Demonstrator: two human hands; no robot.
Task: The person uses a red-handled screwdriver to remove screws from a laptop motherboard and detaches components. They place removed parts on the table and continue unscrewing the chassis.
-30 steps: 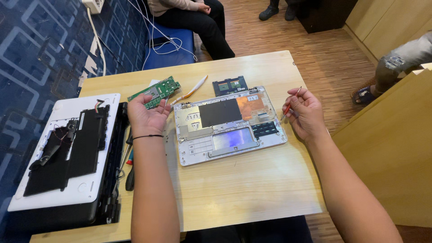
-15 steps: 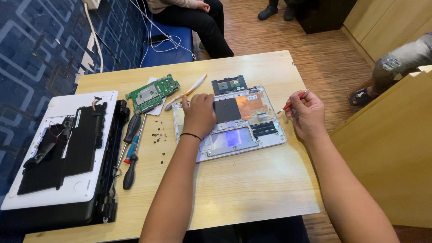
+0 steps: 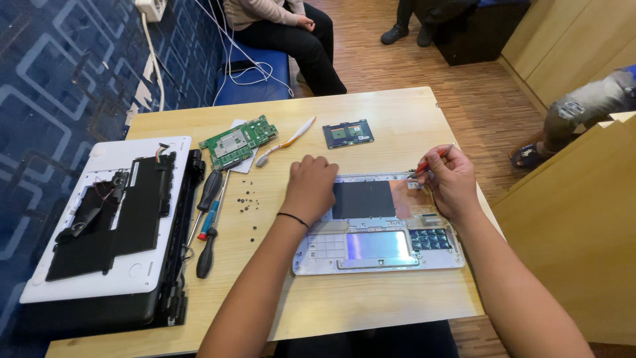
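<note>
Head view: the left hand (image 3: 310,187) rests fingers curled, grasping nothing, on the upper left corner of the opened laptop shell (image 3: 377,225), centre-right of frame. The right hand (image 3: 450,182) pinches a red-handled tool (image 3: 430,159) at the shell's upper right edge. Screwdrivers (image 3: 209,222) and loose screws (image 3: 246,204) lie left of centre.

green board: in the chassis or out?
Out. The green circuit board lies bare on the table, left of the opened laptop shell.
</note>
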